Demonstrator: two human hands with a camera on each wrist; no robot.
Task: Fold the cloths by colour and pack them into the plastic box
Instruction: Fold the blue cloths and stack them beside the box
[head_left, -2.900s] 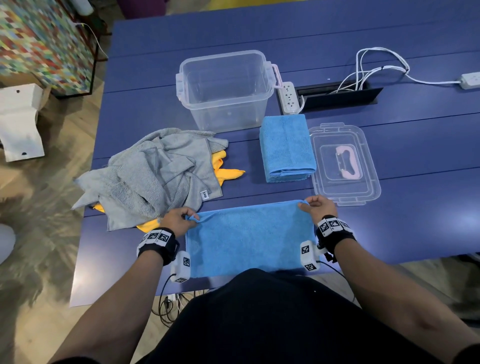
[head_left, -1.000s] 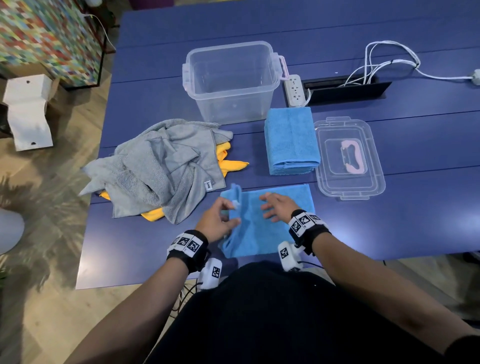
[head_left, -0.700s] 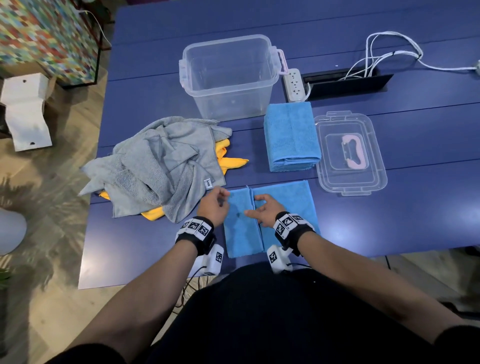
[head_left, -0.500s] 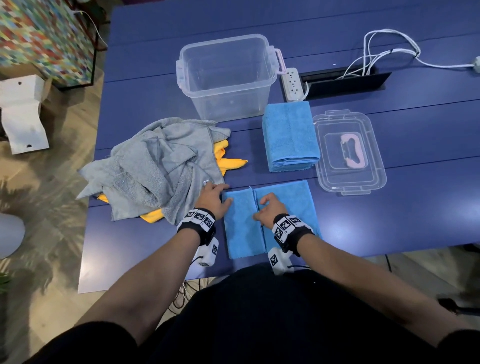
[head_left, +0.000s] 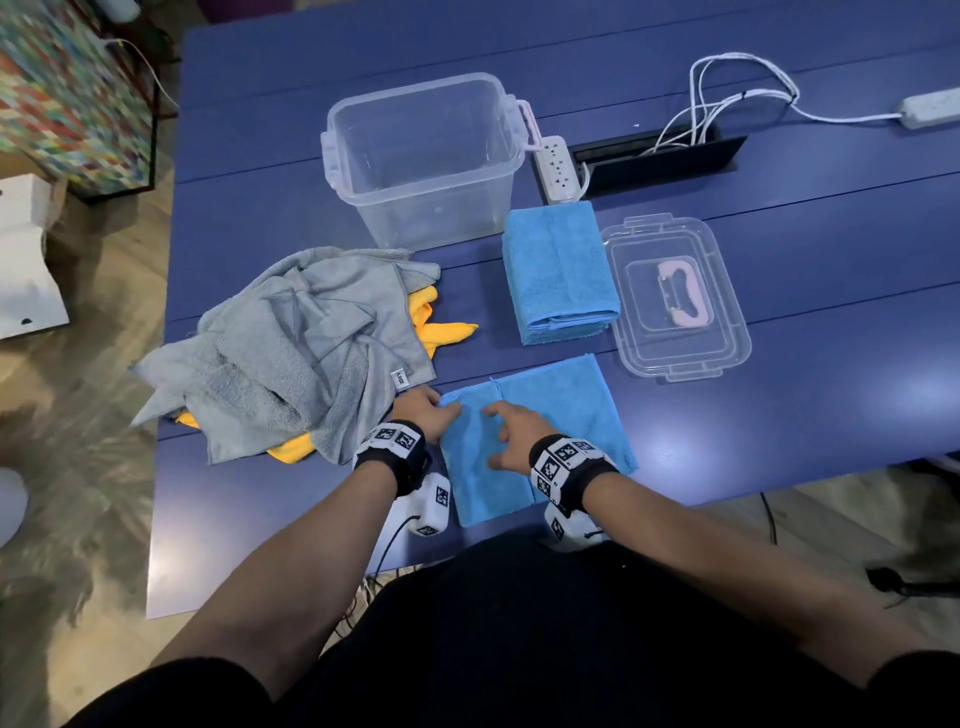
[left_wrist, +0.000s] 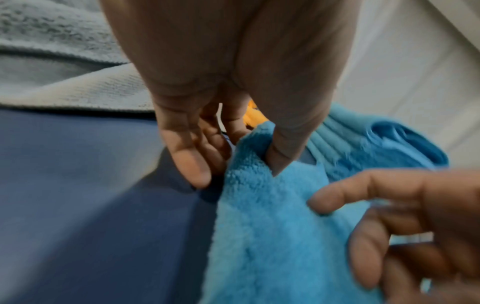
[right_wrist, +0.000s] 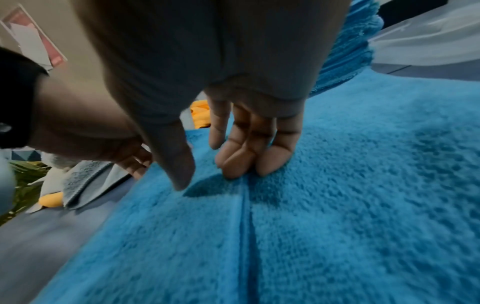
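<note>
— The blue cloth (head_left: 540, 426), where is it seen?

— It is laid flat on the blue table (head_left: 779, 395), at the near edge, in front of the person. One flap is folded over from the left, and its edge runs as a seam down the cloth.

— How is it held?

— The left edge is pinched by the left hand (head_left: 423, 410): in the left wrist view the thumb is pressed onto the pile from above and the fingers (left_wrist: 192, 162) are tucked at the edge (the grip is partly blurred). The right hand (head_left: 511, 436) is placed on the cloth just beside the seam. Its fingertips (right_wrist: 241, 162) are bent down and pressed into the pile, the thumb is lifted a little, and nothing is grasped by it.

— What else is found on the table?

— A folded blue stack (head_left: 561, 275) is set behind the cloth, a little apart from it. To the right of the stack a clear lid (head_left: 727, 332) with a pink handle is lying flat. The plastic box (head_left: 423, 161) is standing upright behind, with nothing visible inside. To the left a heap of grey cloths (head_left: 291, 353) is spread over yellow cloths (head_left: 447, 332), and its near corner is just beside the left hand. A white power strip (head_left: 558, 169) is lying just right of the box.
</note>
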